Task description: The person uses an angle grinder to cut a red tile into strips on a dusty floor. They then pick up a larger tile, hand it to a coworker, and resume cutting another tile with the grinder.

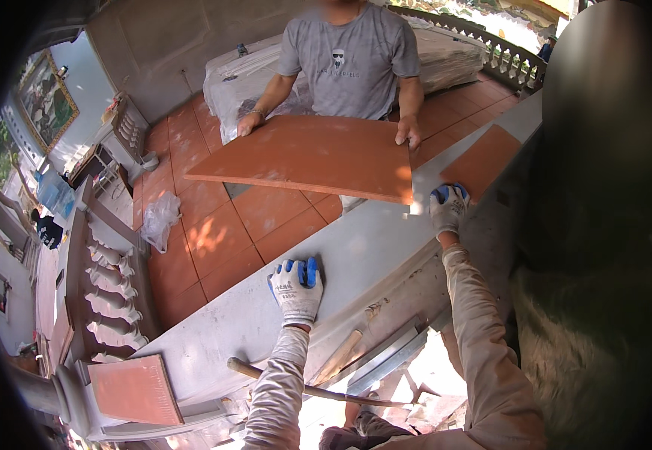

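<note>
My left hand [296, 291], in a white glove with blue fingers, rests on the pale grey ledge [228, 319] with its fingers a little apart, holding nothing. Farther right along that ledge, my right hand [448, 208] wears a matching glove. Its spread fingers lie at the near end of a small terracotta tile piece [482, 161]; whether they touch it I cannot tell. Across from me a person in a grey T-shirt [356, 60] holds a large terracotta slab [318, 154] by both sides. The slab tilts above the ledge, its near edge between my hands and that person.
Another terracotta piece [137, 390] lies at the ledge's left end. Below the ledge are a wooden-handled tool [245, 367] and broken scraps. Beyond it spread a red tiled floor [217, 225], a plastic bag [161, 221], white balusters [112, 292] and a plastic-covered bulky thing [446, 56].
</note>
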Demonstrator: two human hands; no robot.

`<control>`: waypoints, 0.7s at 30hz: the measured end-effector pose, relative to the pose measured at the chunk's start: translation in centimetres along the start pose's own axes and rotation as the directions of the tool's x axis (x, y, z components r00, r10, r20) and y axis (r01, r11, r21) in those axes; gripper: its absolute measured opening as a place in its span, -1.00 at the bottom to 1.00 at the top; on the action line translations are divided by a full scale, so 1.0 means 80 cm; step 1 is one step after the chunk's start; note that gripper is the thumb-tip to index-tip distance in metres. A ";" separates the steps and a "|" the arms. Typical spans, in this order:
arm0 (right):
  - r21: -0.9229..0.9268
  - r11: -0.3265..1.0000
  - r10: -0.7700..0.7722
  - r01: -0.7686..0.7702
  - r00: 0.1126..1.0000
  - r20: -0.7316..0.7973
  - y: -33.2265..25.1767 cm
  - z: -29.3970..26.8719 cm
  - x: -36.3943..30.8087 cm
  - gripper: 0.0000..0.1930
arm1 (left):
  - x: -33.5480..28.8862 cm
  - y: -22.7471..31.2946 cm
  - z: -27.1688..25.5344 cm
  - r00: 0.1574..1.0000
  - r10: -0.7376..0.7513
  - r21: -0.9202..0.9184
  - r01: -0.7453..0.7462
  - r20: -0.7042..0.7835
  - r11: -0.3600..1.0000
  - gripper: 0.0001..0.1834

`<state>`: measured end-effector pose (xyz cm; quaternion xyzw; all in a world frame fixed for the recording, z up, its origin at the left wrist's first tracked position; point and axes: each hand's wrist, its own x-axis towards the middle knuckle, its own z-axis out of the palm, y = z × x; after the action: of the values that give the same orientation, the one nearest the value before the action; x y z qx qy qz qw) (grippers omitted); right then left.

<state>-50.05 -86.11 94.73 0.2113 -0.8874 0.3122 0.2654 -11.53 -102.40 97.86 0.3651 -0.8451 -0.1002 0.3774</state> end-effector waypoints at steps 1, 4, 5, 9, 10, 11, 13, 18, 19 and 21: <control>0.003 1.000 -0.009 0.009 1.000 -0.002 0.001 0.000 0.000 -0.63 | -0.003 0.001 -0.003 0.998 0.006 -0.015 -0.005 0.060 1.000 -0.70; -0.012 1.000 -0.001 0.001 1.000 0.030 0.003 -0.001 0.002 -0.65 | -0.010 0.002 -0.012 0.976 0.058 0.030 -0.065 0.210 0.997 -0.73; -0.022 1.000 0.004 -0.003 0.999 0.043 0.003 0.000 0.002 -0.66 | -0.013 0.003 -0.013 0.969 0.092 -0.005 -0.094 0.230 0.996 -0.73; -0.005 1.000 -0.020 0.020 1.000 0.018 0.004 0.003 0.002 -0.68 | -0.022 0.001 -0.005 0.944 0.088 0.064 -0.114 0.319 0.991 -0.67; -0.017 0.999 -0.026 0.027 0.999 0.038 0.005 0.003 0.002 -0.69 | -0.025 -0.002 0.002 0.948 0.096 0.069 -0.122 0.304 0.990 -0.66; -0.035 0.999 -0.033 0.035 0.998 0.044 0.005 0.004 0.002 -0.69 | -0.027 -0.007 0.010 0.959 0.112 0.068 -0.134 0.259 0.989 -0.64; 0.033 0.999 -0.011 0.009 0.997 0.070 0.008 0.001 0.003 -0.70 | -0.037 -0.021 0.028 0.953 0.137 0.107 -0.171 0.271 0.979 -0.53; 0.449 0.892 -0.024 -0.051 0.987 0.159 0.010 -0.024 0.000 -0.68 | -0.053 -0.034 0.053 0.881 0.060 0.017 -0.077 0.468 0.997 -0.46; 0.708 0.660 0.065 -0.252 0.958 0.280 0.010 -0.034 -0.006 -0.67 | -0.061 -0.027 0.044 0.791 -0.044 0.055 0.013 0.610 0.998 -0.47; 0.841 0.323 0.077 -0.434 0.898 0.434 0.008 -0.054 -0.026 -0.66 | -0.118 0.013 0.004 0.818 0.007 0.190 -0.143 0.576 0.971 -0.49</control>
<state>-47.33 -82.36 96.04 0.2248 -0.6093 0.7541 -0.0983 -8.07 -95.15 92.76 0.3248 -0.9387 -0.0937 0.0671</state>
